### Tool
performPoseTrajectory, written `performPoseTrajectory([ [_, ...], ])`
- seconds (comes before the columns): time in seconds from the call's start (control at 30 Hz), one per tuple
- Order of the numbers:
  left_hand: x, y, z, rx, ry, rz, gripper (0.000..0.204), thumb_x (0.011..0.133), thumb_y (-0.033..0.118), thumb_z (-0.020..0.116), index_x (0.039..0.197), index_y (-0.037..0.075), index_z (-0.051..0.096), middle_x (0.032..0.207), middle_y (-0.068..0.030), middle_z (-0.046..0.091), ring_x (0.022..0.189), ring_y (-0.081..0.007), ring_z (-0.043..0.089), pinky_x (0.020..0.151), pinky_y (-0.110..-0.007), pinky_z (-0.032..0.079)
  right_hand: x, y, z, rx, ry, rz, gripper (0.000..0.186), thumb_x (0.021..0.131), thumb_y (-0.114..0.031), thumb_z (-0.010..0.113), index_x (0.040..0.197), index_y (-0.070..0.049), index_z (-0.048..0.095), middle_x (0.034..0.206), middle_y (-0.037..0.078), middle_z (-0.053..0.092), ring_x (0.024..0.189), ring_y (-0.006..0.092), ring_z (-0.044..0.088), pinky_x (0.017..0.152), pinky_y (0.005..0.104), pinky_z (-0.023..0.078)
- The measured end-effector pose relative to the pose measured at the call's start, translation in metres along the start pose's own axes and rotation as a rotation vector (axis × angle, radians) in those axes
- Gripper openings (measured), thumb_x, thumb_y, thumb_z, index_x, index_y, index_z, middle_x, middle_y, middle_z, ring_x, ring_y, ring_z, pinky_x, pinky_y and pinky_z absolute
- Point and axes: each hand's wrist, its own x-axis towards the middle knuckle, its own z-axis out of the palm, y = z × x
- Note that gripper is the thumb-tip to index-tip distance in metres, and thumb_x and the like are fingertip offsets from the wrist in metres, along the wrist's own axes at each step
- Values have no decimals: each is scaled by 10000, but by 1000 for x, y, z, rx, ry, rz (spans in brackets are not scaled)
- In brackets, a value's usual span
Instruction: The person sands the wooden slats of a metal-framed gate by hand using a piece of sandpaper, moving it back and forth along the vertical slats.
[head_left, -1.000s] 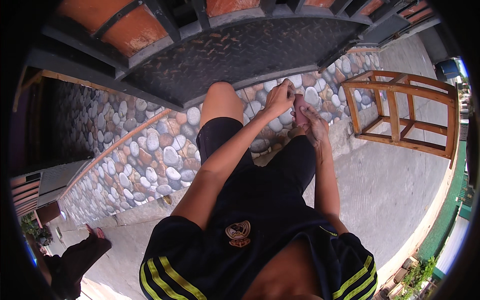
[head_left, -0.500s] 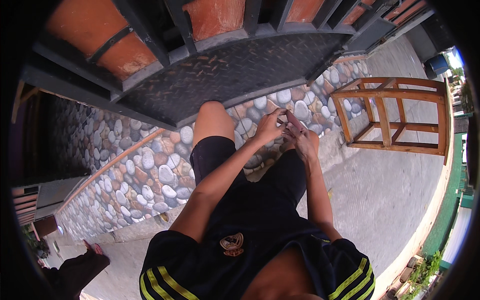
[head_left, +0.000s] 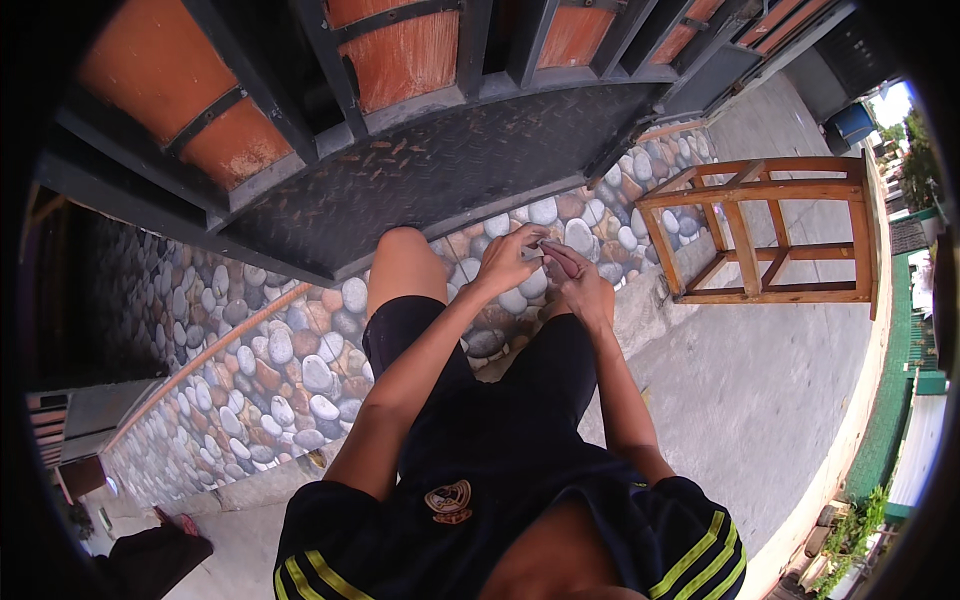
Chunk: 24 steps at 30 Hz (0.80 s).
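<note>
In front of my knees, both hands meet over the pebble-patterned tiles (head_left: 319, 375). My right hand (head_left: 583, 292) is wrapped round a dull pink, flat piece (head_left: 562, 258), perhaps sandpaper, which lies slanting along the fingers. My left hand (head_left: 507, 258) has its fingers curled at the upper end of that piece; what is between those fingertips is too small to make out. Both forearms come up from the lower edge, over my dark shorts and shirt.
A dark metal gate with orange panels (head_left: 400, 55) spans the top. A wooden frame (head_left: 740, 232) stands to my right on concrete (head_left: 755, 400). A dark cloth-like shape (head_left: 152, 560) is at lower left, green plants (head_left: 840, 545) at lower right.
The view has shifted, so the gate fills more of it. The pink piece, upright in my right hand earlier, is now tilted, with my left fingertips closer against its end.
</note>
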Motion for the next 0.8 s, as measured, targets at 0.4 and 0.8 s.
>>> performPoseTrajectory([
  [0.4, 1, 19, -23, -76, -167, 77, 455, 781, 47, 674, 1218, 72, 549, 1227, -103, 585, 1141, -264, 570, 828, -353, 517, 5, -15, -1, 143, 78, 201, 161, 848, -142, 670, 946, -14, 676, 1003, 122, 616, 1044, 213, 544, 869, 298, 429],
  [0.8, 2, 57, -52, -114, 157, 145, 417, 794, 4, 650, 1196, 58, 550, 944, -89, 634, 726, -156, 629, 608, -292, 508, 26, -60, -1, -29, -96, -189, 287, 863, -40, 601, 1144, -75, 645, 1172, 180, 511, 984, 250, 573, 867, 318, 460],
])
